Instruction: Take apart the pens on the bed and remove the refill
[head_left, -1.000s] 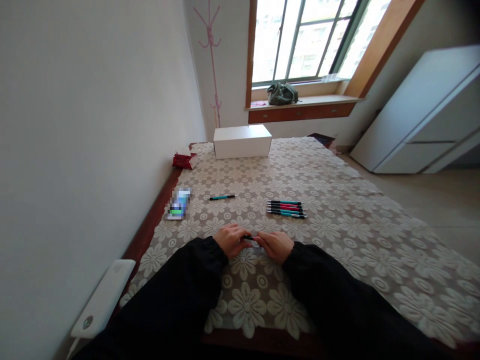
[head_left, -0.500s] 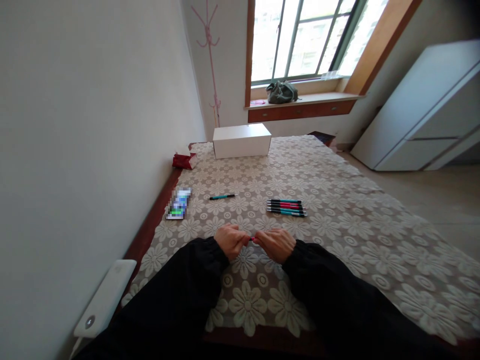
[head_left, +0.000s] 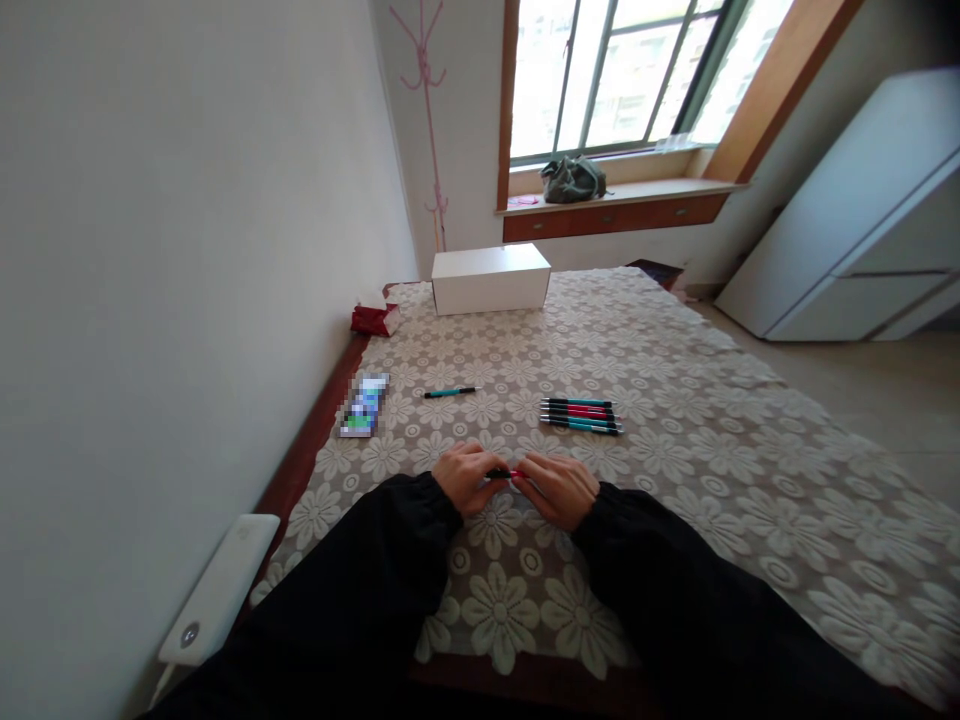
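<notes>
I see the red pen (head_left: pixel 506 474) lying left-right, pinched endwise between left hand (head_left: pixel 465 479) and right hand (head_left: pixel 557 489), both equally near

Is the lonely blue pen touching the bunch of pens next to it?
Apart. The head view shows the single teal pen lying alone on the flowered tablecloth, with bare cloth between it and the row of pens to its right.

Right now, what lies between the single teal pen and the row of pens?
Head view: only bare flowered tablecloth lies between the single teal pen and the row of pens.
</notes>
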